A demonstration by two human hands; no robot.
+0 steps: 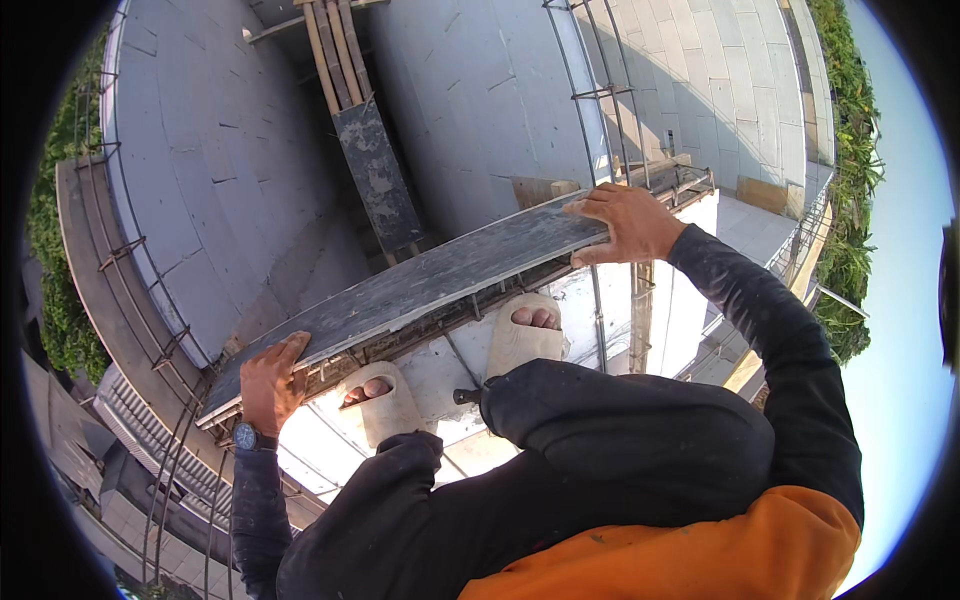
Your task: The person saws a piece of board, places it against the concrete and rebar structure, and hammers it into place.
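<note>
The nearest thing is the person's orange top [690, 550], and next to it are the dark trousers [620, 430], with both knees bent. The two feet wear pale footwear [515, 345] with open fronts, so the toes can be seen. The long grey board [430, 275] lies just beyond the feet, slanting across the view from lower left to upper right, and its upper face is worn and spotted.

The left hand [273, 385] is at the left end of this board; its fingers grip the near edge, and a dark watch [245, 435] is on the wrist. The right hand [630, 225] grips the right end, with its fingers spread on the top and the thumb at the near edge. What is under the board I cannot tell fully, but thin steel bars [475, 305] show along its near side.

Farther away, a second dark board [378, 180] stands below wooden poles [338, 55], between grey block walls [220, 160]. Farthest are green plants [850, 200] and, at the right, the blue sky [910, 300].
</note>
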